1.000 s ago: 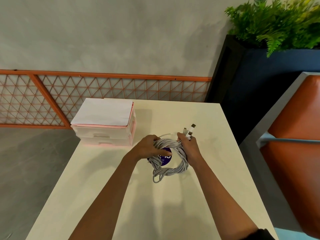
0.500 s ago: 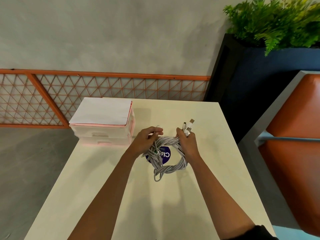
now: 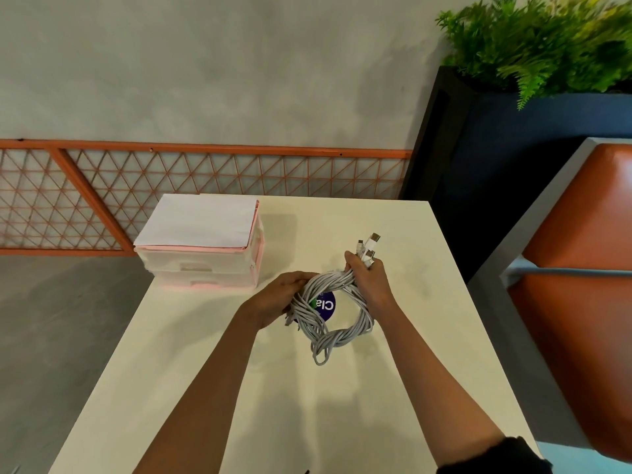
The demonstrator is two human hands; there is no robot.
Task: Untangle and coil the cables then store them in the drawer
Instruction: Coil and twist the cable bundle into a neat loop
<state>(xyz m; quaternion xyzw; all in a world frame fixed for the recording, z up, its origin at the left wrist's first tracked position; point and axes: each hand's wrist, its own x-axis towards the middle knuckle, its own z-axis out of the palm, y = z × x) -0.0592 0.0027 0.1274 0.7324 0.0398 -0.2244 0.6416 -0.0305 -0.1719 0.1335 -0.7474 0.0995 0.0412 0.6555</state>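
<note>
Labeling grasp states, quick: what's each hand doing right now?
Left hand: closed on the left side of the cable coil.
Right hand: closed on the coil's upper right, connectors sticking out above.

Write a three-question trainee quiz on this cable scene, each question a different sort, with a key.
1. True or false: both drawers of the drawer unit are shut.
2. Which hand pinches the connector ends? A) left hand B) right hand C) neither
3. Fill in: seen through the middle of the cable coil is a round ____ on the table.

Key: 1 true; 2 B; 3 sticker. Both hands grip the coil, which is held just above the table.
</note>
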